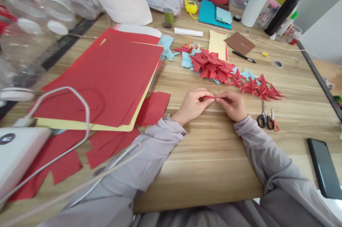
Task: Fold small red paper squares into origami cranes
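Both my hands rest on the wooden table (208, 156) and pinch a small folded piece of red paper (210, 97) between them. My left hand (192, 105) holds its left end with thumb and fingers closed. My right hand (233, 105) grips the right end the same way. Just beyond the hands lies a heap of folded red paper shapes (213, 67), trailing right into a second cluster (260, 89), with light blue folded pieces (187, 59) mixed in.
A stack of large red sheets on yellow paper (107, 77) fills the left. Red offcuts (153, 107) lie near it. Scissors (267, 119) and a dark phone (324, 168) sit right. A pen (243, 56), paper roll (258, 1) and clear bottles (32, 17) crowd the back.
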